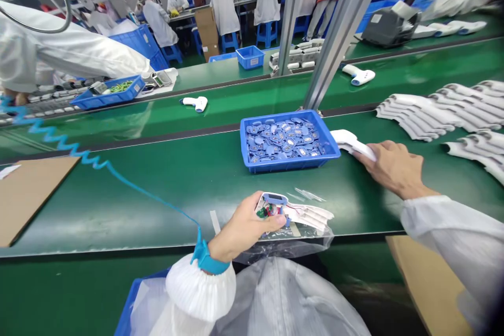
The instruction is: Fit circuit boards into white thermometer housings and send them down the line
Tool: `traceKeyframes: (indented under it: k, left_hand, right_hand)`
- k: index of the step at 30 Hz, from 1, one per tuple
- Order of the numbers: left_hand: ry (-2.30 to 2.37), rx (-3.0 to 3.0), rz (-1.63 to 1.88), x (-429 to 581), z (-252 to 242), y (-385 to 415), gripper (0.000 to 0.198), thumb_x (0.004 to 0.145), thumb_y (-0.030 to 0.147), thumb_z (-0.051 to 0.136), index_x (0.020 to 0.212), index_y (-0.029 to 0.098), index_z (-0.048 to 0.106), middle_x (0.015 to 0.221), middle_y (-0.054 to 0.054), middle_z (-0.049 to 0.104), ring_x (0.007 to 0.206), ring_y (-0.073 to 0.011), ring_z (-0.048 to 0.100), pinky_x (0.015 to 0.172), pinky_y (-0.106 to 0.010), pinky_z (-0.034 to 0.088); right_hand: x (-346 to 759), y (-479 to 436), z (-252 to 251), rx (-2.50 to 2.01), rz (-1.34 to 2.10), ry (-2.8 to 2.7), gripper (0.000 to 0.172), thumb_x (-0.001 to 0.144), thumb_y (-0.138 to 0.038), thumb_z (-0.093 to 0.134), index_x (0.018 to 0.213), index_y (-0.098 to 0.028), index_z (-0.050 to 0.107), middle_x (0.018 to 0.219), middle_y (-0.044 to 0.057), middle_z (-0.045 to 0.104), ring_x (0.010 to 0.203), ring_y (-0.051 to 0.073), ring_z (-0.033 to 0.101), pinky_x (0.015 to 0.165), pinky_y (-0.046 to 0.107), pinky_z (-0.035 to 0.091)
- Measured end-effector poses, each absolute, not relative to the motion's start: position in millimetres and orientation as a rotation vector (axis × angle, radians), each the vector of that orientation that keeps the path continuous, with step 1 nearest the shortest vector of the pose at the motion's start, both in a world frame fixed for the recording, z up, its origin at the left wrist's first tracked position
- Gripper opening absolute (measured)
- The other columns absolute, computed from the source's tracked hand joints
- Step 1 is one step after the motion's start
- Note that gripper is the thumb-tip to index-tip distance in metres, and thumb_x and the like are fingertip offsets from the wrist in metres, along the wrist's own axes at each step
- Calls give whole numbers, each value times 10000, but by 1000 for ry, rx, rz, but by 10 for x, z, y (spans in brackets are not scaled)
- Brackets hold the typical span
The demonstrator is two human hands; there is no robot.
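My left hand point(252, 218) is closed around an opened infrared thermometer half point(303, 214), its white shell showing a green circuit board, red wires and a blue-framed display. A blue wrist strap point(208, 258) circles that wrist. Off to the right, my right hand point(394, 167) grips the handle of a white thermometer shell point(350, 140), whose head end lies beside the right wall of a blue bin point(290, 165). Small blue plastic parts point(281, 139) fill this bin. Beneath the opened half, a clear plastic bag point(289, 247) hangs over the bench edge.
Rows of white shells point(425, 113) lie on the right. A coiled blue cord point(149, 194) crosses the bench point(129, 220) from the left, near a cardboard sheet point(37, 191). Assembled thermometers point(196, 103) lie on the green conveyor point(232, 100). A metal post point(342, 31) rises behind the bin. Co-workers sit beyond.
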State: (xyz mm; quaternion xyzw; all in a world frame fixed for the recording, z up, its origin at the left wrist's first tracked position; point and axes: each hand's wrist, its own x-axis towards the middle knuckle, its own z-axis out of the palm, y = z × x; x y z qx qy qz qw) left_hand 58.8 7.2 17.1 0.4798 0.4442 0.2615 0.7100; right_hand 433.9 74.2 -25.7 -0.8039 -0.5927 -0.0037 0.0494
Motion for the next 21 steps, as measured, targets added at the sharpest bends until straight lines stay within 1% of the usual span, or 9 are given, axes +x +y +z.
traceKeyframes:
  k: [4, 6, 8, 10, 13, 15, 17, 19, 21]
  left_hand:
    - [1009, 1003, 556, 586, 53, 139, 478, 890, 566, 662, 1066, 123, 631, 887, -62, 677, 743, -132, 592, 610, -222, 403]
    - [1040, 1018, 555, 598, 15, 169, 515, 916, 618, 593, 1027, 118, 635, 859, -66, 684, 691, -118, 569, 573, -215, 370]
    - [1061, 1015, 550, 609, 1, 192, 547, 922, 648, 561, 1023, 117, 646, 843, -65, 690, 674, -117, 563, 573, -217, 372]
    - [1067, 963, 558, 613, 4, 207, 574, 917, 668, 551, 1055, 122, 659, 851, -67, 700, 685, -133, 584, 593, -229, 403]
    - [1039, 881, 568, 604, 5, 218, 598, 935, 673, 508, 1109, 128, 683, 866, -73, 719, 723, -165, 622, 646, -259, 452]
    - [997, 874, 566, 599, -10, 228, 623, 961, 674, 445, 1115, 127, 701, 836, -73, 720, 738, -180, 631, 659, -271, 459]
    - [961, 885, 573, 603, -33, 241, 642, 979, 668, 402, 1105, 121, 714, 830, -74, 720, 760, -187, 634, 673, -279, 460]
    - [950, 893, 587, 618, -51, 255, 647, 986, 661, 392, 1091, 113, 719, 829, -73, 718, 757, -185, 628, 681, -284, 454]
    - [956, 890, 594, 637, -54, 264, 641, 985, 659, 400, 1096, 111, 715, 812, -69, 711, 741, -183, 620, 680, -287, 445]
  right_hand:
    - [4431, 539, -288, -2403, 77, -1807, 357, 991, -434, 472, 981, -156, 695, 915, 139, 652, 808, 223, 539, 651, 355, 318]
    - [4461, 489, -311, -2351, 102, -1825, 340, 975, -455, 521, 972, -155, 681, 865, 106, 651, 810, 209, 559, 670, 323, 369]
    - [4468, 454, -312, -2314, 67, -1824, 395, 965, -513, 532, 1029, -153, 682, 899, 106, 661, 873, 214, 585, 696, 304, 398]
    - [4435, 396, -272, -2318, -25, -1777, 472, 962, -557, 518, 1105, -138, 681, 954, 137, 657, 920, 237, 593, 701, 313, 406]
    - [4265, 222, -133, -2221, -335, -1729, 493, 957, -563, 529, 1151, -136, 682, 1004, 170, 654, 950, 269, 597, 689, 332, 399]
    - [4071, 76, -21, -1962, -566, -1797, 359, 955, -498, 574, 1037, -173, 701, 933, 126, 687, 885, 240, 618, 673, 312, 404]
    - [3858, -47, 75, -1742, -667, -1845, 234, 964, -395, 595, 880, -194, 680, 801, 65, 691, 751, 187, 621, 620, 282, 390]
    - [3701, -117, 142, -1744, -640, -1776, 257, 984, -353, 563, 804, -189, 647, 711, 48, 653, 652, 167, 591, 565, 282, 350]
    - [3663, -140, 187, -1837, -535, -1685, 363, 1024, -406, 449, 834, -174, 653, 692, 72, 609, 637, 195, 570, 554, 306, 315]
